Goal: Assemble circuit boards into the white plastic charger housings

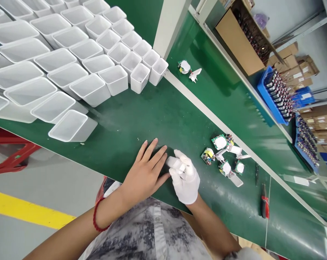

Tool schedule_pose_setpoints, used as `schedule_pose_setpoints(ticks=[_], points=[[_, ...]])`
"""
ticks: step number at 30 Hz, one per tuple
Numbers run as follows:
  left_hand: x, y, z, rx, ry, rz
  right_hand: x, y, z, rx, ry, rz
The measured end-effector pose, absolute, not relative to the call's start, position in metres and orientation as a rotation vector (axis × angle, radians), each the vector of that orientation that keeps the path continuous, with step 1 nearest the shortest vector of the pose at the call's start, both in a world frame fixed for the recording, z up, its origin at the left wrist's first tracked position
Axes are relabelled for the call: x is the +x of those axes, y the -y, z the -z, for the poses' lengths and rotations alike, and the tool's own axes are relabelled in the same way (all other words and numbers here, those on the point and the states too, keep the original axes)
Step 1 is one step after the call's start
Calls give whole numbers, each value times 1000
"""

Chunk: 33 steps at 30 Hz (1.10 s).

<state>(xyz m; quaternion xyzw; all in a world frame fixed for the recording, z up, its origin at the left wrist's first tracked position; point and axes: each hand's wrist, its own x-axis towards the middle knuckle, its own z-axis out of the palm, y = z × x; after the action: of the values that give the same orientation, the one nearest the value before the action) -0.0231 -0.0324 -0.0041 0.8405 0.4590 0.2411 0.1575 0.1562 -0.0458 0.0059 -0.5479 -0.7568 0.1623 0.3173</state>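
My left hand [146,172] is bare and rests flat on the green table [130,122], fingers stretched out, its fingertips beside a small white plastic part [172,161]. My right hand [185,177] wears a white glove and is closed around that white part, which pokes out towards the left hand. Just right of the gloved hand lies a cluster of small green circuit boards with white plug pieces [226,159].
Rows of empty white housings [71,65] fill the table's far left. Two loose parts [189,70] lie beyond a pale divider strip [206,112]. Red-handled pliers [264,202] and a dark tool [257,172] lie right. Blue trays of components [277,94] and cardboard boxes stand further right.
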Motion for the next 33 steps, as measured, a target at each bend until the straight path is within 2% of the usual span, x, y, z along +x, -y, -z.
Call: schedule_pose_setpoints(ticks=[7, 12, 14, 21, 25, 27, 31, 33], points=[[-12, 33, -4, 2245, -1339, -673, 162, 50, -7, -1471, 1810, -772], [11, 33, -5, 2146, -1308, -722, 174, 38, -30, -1374, 2042, -524], [18, 31, -4, 2115, -1345, -746, 175, 32, -34, -1436, 1959, -552], [15, 19, -12, 1825, -1136, -698, 179, 2, -56, -1576, 1530, -1120], [11, 19, -25, 1469, -1059, -639, 189, 1, -65, -1528, 1335, -1174], [12, 20, -29, 1318, -1003, -682, 195, 9, -65, -1509, 1319, -1252], [16, 18, -29, 1141, -879, -761, 203, 26, -60, -1342, 1421, -1622], [17, 17, -27, 1095, -831, -783, 203, 29, -58, -1314, 1485, -1546]])
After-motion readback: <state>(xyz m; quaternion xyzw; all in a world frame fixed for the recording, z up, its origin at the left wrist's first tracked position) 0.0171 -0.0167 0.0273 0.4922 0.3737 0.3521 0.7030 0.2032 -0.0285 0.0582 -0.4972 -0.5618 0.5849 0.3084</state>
